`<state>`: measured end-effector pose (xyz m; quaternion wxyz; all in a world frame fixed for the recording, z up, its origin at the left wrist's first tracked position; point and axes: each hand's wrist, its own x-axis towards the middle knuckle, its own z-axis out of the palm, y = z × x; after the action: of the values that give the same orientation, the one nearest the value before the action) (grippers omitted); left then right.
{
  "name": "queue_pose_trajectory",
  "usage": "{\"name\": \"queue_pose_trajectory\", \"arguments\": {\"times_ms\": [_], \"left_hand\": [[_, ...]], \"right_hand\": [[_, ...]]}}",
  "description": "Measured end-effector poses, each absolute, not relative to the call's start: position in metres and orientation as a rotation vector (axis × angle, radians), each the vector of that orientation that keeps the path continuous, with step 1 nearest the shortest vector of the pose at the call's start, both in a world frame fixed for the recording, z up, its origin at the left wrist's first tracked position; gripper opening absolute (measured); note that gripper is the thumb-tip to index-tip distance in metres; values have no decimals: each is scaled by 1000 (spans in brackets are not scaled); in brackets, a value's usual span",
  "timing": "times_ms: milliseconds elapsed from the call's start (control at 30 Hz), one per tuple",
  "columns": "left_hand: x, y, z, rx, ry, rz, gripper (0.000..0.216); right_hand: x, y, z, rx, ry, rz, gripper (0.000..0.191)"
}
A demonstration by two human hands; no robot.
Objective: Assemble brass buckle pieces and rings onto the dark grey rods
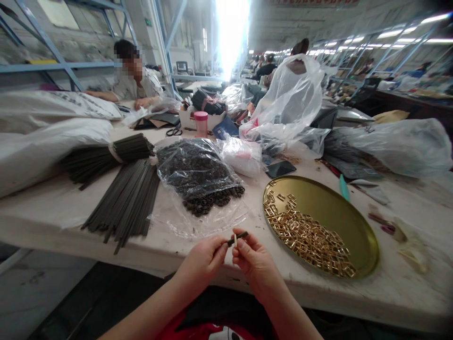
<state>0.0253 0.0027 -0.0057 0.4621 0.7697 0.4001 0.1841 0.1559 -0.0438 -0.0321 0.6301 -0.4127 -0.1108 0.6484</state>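
Close together at the table's front edge, both my hands are closed on small parts. My left hand (211,252) pinches a dark strap (242,235), whose end sticks out past my right fingers. Between the fingertips of my right hand (251,257) is a gold buckle (235,241), around or against the strap; I cannot tell which. To the right, a round gold tray (318,193) bears a heap of gold buckles (311,241). Long dark straps (123,203) lie fanned out on the left. An open clear plastic bag (170,215) holds many small dark loops (212,200).
A tied bundle of dark straps (116,152) rests near white sacks (46,137). Behind the bag stand a pink jar (201,125) and scissors (174,132). A dark phone-like slab (281,169) lies near the tray. Across the table sits another person (136,82). Plastic bags (396,141) cover the right side.
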Motion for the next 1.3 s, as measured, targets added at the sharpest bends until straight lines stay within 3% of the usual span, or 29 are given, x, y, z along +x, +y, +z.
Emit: {"name": "queue_pose_trajectory", "arguments": {"times_ms": [233,467,667,1033,1133,1300], "left_hand": [[33,-5,-6,1633,914,462,6],[29,0,-3,1501,853,380,20],[27,3,-9,1423,889,357,19],[28,6,-12,1336,902,293,16],[27,5,-12,1326,924,271,18],[26,4,-9,1249,935,269,20]], "right_hand": [[145,-53,-39,-1132,-489,1312,23],[146,-53,-39,-1141,-584,1306,20],[150,-52,-40,-1177,-633,1325,20],[160,-46,-46,-1012,-354,1658,22],[161,-49,-45,-1185,-568,1487,21],[161,-59,-43,-1474,-1186,693,7]]}}
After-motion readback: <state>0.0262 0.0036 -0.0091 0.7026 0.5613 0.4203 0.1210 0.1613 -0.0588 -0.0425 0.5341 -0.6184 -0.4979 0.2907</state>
